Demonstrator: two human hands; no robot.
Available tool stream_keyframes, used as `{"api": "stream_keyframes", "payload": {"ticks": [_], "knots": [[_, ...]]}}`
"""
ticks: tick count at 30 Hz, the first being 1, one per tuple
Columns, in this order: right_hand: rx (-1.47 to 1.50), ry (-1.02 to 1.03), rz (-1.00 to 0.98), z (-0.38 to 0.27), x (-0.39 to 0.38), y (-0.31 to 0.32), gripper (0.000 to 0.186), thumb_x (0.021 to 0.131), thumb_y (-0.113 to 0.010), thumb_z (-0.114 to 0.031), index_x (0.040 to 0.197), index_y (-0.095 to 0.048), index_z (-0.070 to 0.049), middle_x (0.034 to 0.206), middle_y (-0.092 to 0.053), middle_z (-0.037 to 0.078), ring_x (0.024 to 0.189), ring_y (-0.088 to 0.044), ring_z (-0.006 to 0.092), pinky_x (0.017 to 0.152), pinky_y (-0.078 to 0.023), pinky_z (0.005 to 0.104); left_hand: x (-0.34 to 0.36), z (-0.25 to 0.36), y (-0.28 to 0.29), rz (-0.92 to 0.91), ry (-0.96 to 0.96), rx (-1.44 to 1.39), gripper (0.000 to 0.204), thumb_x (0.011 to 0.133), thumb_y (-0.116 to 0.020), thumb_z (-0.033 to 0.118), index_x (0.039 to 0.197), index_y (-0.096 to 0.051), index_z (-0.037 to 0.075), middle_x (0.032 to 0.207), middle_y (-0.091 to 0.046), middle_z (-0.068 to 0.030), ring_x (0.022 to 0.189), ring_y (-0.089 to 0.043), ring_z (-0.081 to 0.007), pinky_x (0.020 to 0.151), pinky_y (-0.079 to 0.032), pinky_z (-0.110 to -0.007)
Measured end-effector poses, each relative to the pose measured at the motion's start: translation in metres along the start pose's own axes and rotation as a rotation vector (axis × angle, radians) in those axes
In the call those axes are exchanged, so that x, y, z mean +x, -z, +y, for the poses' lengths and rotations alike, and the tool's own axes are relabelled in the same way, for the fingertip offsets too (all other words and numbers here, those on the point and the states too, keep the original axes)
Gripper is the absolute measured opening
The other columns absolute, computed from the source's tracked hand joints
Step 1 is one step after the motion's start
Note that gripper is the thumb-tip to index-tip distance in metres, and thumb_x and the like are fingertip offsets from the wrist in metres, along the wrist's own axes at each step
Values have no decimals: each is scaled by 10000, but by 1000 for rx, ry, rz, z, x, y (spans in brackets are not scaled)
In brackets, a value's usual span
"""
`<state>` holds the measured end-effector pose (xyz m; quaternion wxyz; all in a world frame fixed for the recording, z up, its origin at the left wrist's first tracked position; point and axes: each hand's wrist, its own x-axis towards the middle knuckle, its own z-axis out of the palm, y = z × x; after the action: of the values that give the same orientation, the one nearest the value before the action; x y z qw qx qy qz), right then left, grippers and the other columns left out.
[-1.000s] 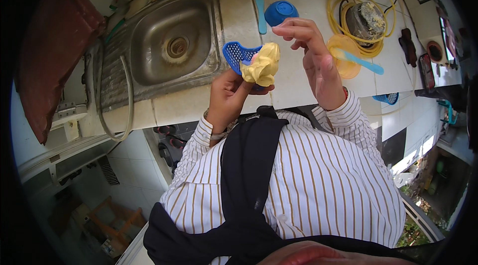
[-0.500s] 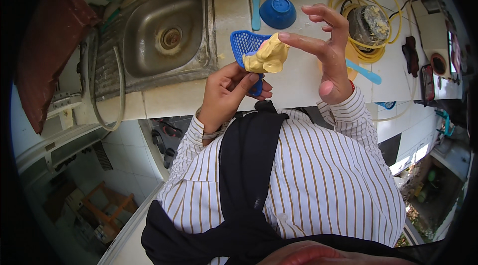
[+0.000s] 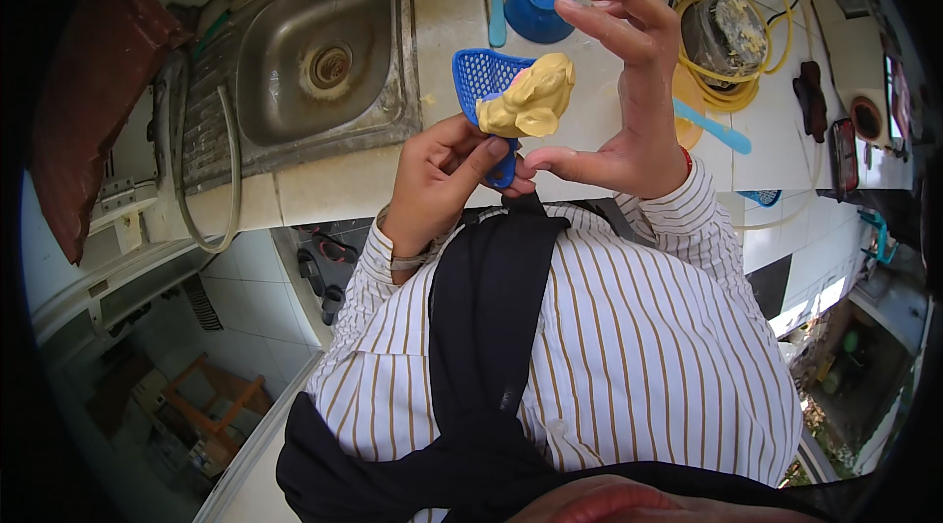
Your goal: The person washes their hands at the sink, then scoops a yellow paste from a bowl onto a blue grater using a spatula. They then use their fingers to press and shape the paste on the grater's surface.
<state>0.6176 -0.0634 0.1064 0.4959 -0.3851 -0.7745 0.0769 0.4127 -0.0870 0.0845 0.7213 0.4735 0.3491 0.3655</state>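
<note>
My left hand (image 3: 432, 184) grips the handle of a blue perforated dental impression tray (image 3: 479, 74), thumb on top. A thick, lumpy mass of yellow impression material (image 3: 530, 99) sits on the tray and bulges past its right side; a little pink and lilac shows beneath it. My right hand (image 3: 638, 125) is open to the right of the tray, fingers raised and curved, thumb stretched toward the handle. Whether the thumb touches it I cannot tell. Beyond the hands, an upturned blue bowl (image 3: 538, 12) and a light blue spatula (image 3: 496, 7) lie on the tiled counter.
At the left is a stained steel sink (image 3: 270, 17) with a pale hose (image 3: 234, 160). Coiled yellow hose (image 3: 732, 103) surrounds a round, residue-caked grey device (image 3: 727, 37) at the right. Another light blue spatula (image 3: 722, 130) lies near it. A second blue perforated piece (image 3: 762, 197) shows at the counter's front edge.
My right index finger has left the yellow material and lifted away. The right thumb has swung left toward the tray handle. The tray stays in my left hand, tilted slightly differently.
</note>
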Motion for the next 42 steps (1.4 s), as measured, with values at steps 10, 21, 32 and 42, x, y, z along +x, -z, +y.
{"api": "stream_keyframes", "payload": {"ticks": [10, 21, 32, 42], "knots": [[46, 34, -162, -10, 6, 18, 997, 529, -844, -468, 1314, -380, -64, 1312, -353, 114, 1198, -361, 208, 876, -338, 341, -23, 5, 2, -66, 52, -27, 238, 926, -488, 54, 1126, -509, -75, 855, -650, -164, 761, -661, -209, 694, -542, -297], [169, 154, -88, 7, 11, 21, 971, 531, -882, -347, 1295, -356, -60, 1229, -394, 116, 1191, -363, 278, 961, -350, 389, -37, 2, 2, -105, 109, -132, 240, 921, -507, 77, 1111, -516, -69, 837, -648, -167, 720, -663, -222, 651, -543, -299], [221, 274, -7, -5, 8, 18, 880, 590, -845, -307, 1291, -374, -58, 1201, -388, 163, 1115, -429, 263, 863, -410, 364, -37, -4, -11, -121, 63, -162, 257, 920, -518, 118, 1097, -515, -68, 817, -646, -174, 699, -664, -223, 619, -548, -297], [776, -170, -291, -1, -12, 35, 813, 763, -584, -603, 1312, -377, -40, 1287, -445, 147, 1120, -503, 255, 924, -340, 392, -47, -4, -12, -70, 75, -140, 234, 915, -524, 95, 1078, -525, -73, 806, -645, -167, 700, -662, -216, 622, -547, -292]]}}
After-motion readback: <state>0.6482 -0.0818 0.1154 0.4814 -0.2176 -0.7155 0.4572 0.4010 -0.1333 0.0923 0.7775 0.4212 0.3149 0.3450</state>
